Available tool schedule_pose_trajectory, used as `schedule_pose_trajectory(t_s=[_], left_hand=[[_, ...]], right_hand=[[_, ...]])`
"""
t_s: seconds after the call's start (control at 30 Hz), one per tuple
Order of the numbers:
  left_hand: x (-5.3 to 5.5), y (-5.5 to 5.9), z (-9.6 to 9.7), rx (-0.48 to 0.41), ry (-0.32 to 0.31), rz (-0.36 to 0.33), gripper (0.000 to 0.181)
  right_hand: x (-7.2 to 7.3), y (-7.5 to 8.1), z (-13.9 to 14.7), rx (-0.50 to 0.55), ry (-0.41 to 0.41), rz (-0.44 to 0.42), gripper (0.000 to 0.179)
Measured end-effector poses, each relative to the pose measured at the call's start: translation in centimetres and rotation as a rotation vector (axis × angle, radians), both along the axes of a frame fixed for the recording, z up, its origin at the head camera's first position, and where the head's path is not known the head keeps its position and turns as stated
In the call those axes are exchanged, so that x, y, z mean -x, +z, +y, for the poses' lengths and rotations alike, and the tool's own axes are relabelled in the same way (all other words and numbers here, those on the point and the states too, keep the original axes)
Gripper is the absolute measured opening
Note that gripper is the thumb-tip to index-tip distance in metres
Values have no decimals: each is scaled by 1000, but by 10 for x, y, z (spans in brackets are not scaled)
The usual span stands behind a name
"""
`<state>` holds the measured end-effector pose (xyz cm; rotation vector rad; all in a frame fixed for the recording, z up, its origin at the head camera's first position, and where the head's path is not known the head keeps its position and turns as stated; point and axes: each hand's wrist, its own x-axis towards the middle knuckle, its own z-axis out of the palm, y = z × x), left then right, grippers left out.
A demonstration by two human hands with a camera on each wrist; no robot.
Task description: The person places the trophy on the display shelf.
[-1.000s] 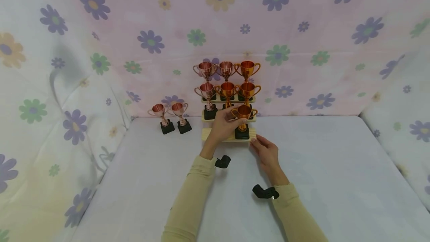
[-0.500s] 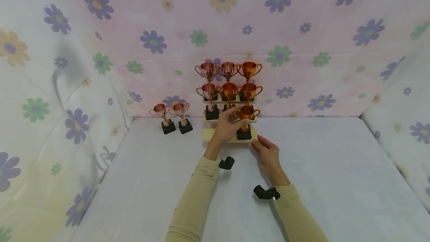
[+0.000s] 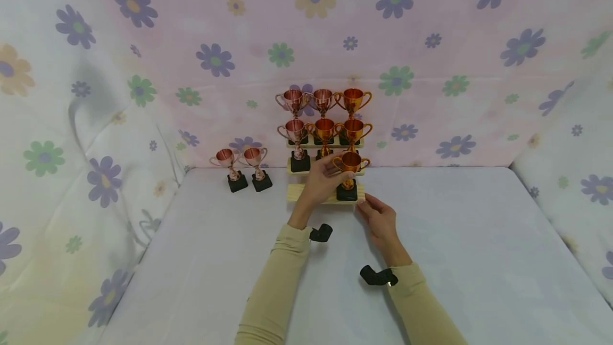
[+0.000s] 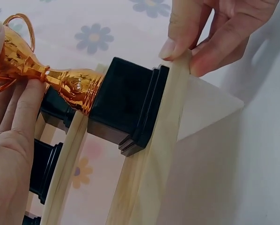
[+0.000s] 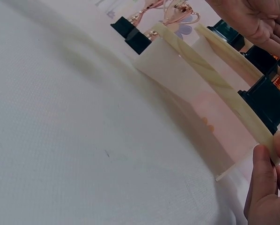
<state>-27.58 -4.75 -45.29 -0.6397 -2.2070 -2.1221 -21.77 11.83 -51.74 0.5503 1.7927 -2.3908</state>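
Note:
A small gold trophy cup with a black base stands upright at the right end of a stepped wooden rack's lowest board. My left hand holds the trophy by its cup, thumb in front and fingers behind. In the left wrist view its black base sits flat on the pale board. With thumb and fingers my right hand pinches that board's right end, as the right wrist view also shows at the board's tip. The middle step's trophies are partly hidden behind my left hand.
On the upper steps stand several trophies, including a pink one at left and a gold one at the top right. Two pink trophies stand on the white table left of the rack. Floral cloth rises behind.
My left hand and the gold trophy have shifted slightly right along the lowest board, nearer its right end. My right hand keeps its grip on the board's end.

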Motion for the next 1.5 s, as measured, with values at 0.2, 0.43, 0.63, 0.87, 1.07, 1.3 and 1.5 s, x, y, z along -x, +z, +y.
schedule_pose_trajectory(t_s=[0.2, 0.43, 0.63, 0.87, 1.07, 1.3, 1.5], left_hand=[[1, -1, 4, -42, -26, 3, 53], [-2, -3, 7, -80, -9, 10, 52], [-5, -4, 8, -120, -13, 4, 51], [-12, -7, 1, -141, 16, -46, 55], [-24, -18, -21, -159, 33, -58, 55], [-41, -23, -64, -59, 65, -66, 43], [-54, -25, -108, 76, 78, -228, 40]], right_hand=[[0, 3, -1, 14, -8, -5, 46], [-1, 3, -1, 19, -20, -5, 47], [-2, 2, -1, 19, -12, 2, 47], [-1, 2, -1, 20, 9, -18, 48], [-2, 3, 1, -7, 16, -16, 50], [-2, 3, 2, -2, 4, -32, 51], [-1, 5, -2, 2, 1, -48, 50]])
